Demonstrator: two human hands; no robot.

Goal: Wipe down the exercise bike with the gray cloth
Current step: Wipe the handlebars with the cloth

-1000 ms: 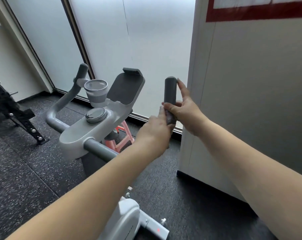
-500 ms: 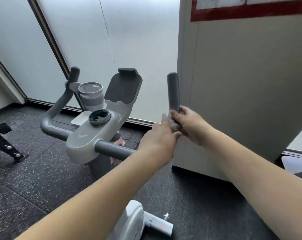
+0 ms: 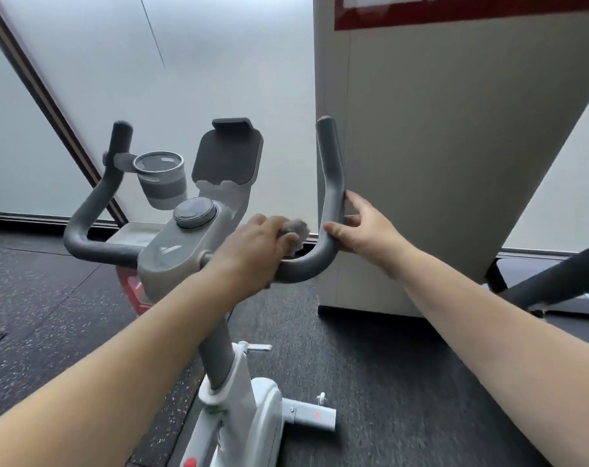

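The exercise bike stands in front of me with a grey console, a dark tablet holder and a cup holder. Its right handlebar rises in a curve beside a white cabinet. My left hand grips the crumpled gray cloth and presses it on the horizontal part of that bar, near the bend. My right hand holds the bend of the same bar from the right, thumb in front and fingers behind it.
A tall white cabinet stands right against the right handlebar. A dark slanted bar crosses at the right edge. Frosted glass panels fill the back. The floor is dark speckled rubber, with a red object behind the bike.
Both hands have slid down the right handlebar from its upright part to the bend. The left hand with the cloth is now on the horizontal section. My view has shifted left and closer.
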